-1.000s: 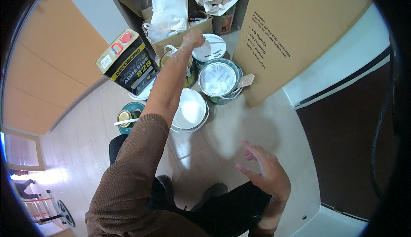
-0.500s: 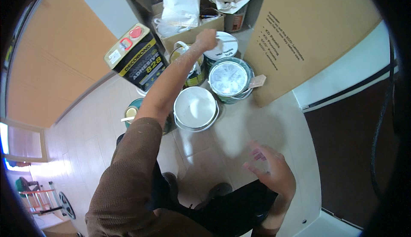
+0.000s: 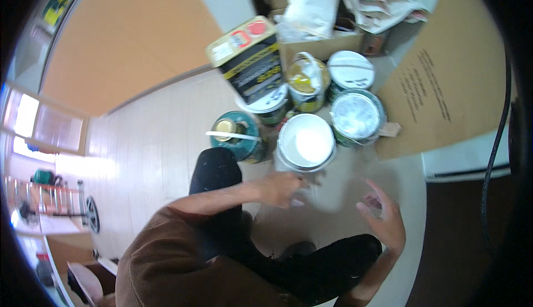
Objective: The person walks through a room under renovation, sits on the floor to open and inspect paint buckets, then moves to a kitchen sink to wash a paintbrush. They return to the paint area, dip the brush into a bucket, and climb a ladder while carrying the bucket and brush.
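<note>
My left hand (image 3: 282,189) is in front of a white round bucket (image 3: 305,165) with a wire handle. Motion blurs its fingers, but they look apart, with nothing seen in them. To the right of it, my right hand (image 3: 384,221) hovers over the floor, fingers spread and curved, holding nothing. Right of the bucket stands a green-sided tin (image 3: 357,117) with a whitish top; behind it is a tub with a white lid (image 3: 351,69). A yellow-stained can (image 3: 304,82) with a pale handle stands behind the bucket.
A dark rectangular adhesive tin (image 3: 252,65) tilts above a white-lidded pail (image 3: 267,102). A teal container (image 3: 239,147) stands by my left knee. A big cardboard sheet (image 3: 444,85) leans at the right. Behind the cans is a carton (image 3: 319,46) with bags.
My left hand has left the white-lidded tub at the back and come down in front of the white bucket. My right hand stays raised and open. The view has shifted left.
</note>
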Tool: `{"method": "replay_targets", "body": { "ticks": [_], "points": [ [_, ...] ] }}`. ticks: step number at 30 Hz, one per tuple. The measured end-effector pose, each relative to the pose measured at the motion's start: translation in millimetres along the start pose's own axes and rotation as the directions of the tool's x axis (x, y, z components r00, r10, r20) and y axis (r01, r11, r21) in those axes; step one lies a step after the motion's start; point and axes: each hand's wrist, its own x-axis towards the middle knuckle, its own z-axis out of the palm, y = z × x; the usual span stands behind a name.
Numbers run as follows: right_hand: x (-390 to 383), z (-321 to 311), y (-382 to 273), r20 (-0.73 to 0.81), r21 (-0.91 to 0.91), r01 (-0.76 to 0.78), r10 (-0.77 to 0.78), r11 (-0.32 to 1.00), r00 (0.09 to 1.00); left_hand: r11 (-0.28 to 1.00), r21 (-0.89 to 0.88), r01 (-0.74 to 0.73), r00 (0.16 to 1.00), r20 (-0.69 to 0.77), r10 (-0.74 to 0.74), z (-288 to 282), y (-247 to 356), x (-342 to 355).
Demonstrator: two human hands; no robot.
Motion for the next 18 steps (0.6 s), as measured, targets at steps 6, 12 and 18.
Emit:
{"method": "replay_targets", "body": {
  "ticks": [6, 12, 18],
  "points": [
    [13, 13, -15, 0.034, -0.086, -0.005, 0.008, 0.996, 0.999, 0.988, 0.153, -0.037, 0.998, -0.044, 0.044, 23, 11, -1],
    [35, 29, -29, 0.036, 0.006, 0.024, -0.024, 1.000, 0.999, 0.994, 0.102, -0.034, 0.996, -0.077, 0.042, 2, 4, -18],
    [113, 25, -37, -0.210, 0.127, 0.232, -0.203, 0.964, 0.956, 0.996, 0.059, -0.061, 0.992, -0.105, 0.067, -12, -8, -30]
  ]
}}
